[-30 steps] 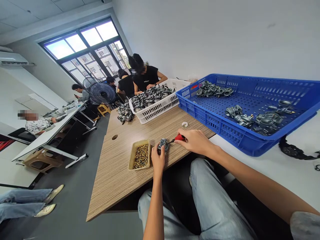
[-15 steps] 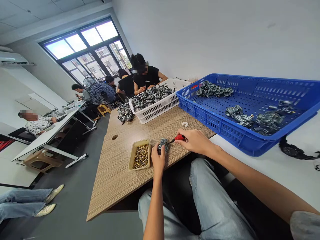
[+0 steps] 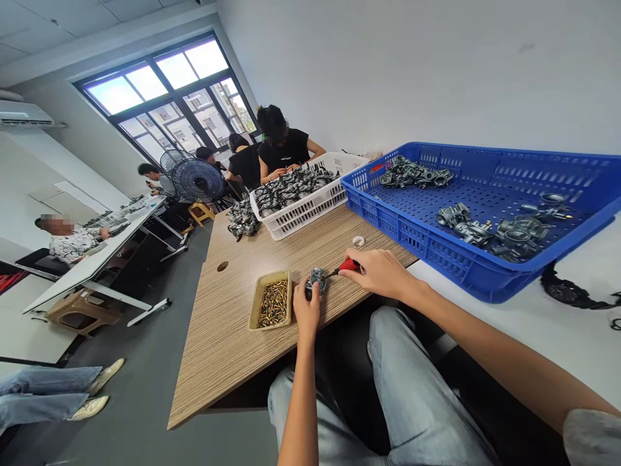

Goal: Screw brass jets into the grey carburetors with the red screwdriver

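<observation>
My L hand [image 3: 305, 309] is clamped on the carb body [image 3: 317, 280], R hand [image 3: 376, 273] clamped on a red-handled screwdriver [image 3: 349, 265], tip on carb; tray of brass screws [image 3: 290, 304] just beside L hand.

A small grey die-cast carburetor body [image 3: 317, 279] sits near the edge of the wood-grain table [image 3: 228, 349], steadied by the left hand [image 3: 305, 310], its fingers curled over the near side. The right hand [image 3: 376, 274] grips a screwdriver [image 3: 348, 265] (red handle, partly hidden in the fist) low and nearly level, its thin steel shaft reaching across to the carburetor.
</observation>
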Action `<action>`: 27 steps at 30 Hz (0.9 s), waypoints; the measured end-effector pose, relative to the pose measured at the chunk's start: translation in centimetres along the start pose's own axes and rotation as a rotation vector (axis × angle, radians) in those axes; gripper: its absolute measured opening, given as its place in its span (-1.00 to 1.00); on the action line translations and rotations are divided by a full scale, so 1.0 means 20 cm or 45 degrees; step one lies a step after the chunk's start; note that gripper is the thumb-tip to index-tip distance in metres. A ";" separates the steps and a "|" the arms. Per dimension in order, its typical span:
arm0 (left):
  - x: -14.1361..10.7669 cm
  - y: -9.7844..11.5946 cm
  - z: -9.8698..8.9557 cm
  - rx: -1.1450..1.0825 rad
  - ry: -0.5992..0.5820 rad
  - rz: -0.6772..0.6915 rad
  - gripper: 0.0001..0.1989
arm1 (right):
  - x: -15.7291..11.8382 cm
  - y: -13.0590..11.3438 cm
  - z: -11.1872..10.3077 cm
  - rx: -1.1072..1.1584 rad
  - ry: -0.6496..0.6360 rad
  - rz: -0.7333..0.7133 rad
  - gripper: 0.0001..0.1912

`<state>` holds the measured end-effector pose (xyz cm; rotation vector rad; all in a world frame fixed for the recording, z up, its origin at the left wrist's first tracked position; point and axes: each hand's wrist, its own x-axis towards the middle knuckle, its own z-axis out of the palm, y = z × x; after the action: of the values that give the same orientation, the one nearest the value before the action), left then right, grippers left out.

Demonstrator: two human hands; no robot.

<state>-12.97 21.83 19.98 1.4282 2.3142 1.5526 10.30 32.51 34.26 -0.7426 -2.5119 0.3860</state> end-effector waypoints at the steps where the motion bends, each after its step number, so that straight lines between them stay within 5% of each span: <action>1: 0.00 0.00 0.00 -0.002 0.000 -0.001 -0.58 | 0.00 0.00 0.00 -0.005 0.002 0.000 -0.76; 27: 0.00 0.00 0.00 0.003 0.004 -0.019 -0.57 | 0.01 -0.01 0.00 0.001 -0.019 0.004 -0.75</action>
<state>-12.98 21.84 19.88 1.4069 2.3235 1.5507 10.17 32.43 34.39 -0.7462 -2.5250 0.3950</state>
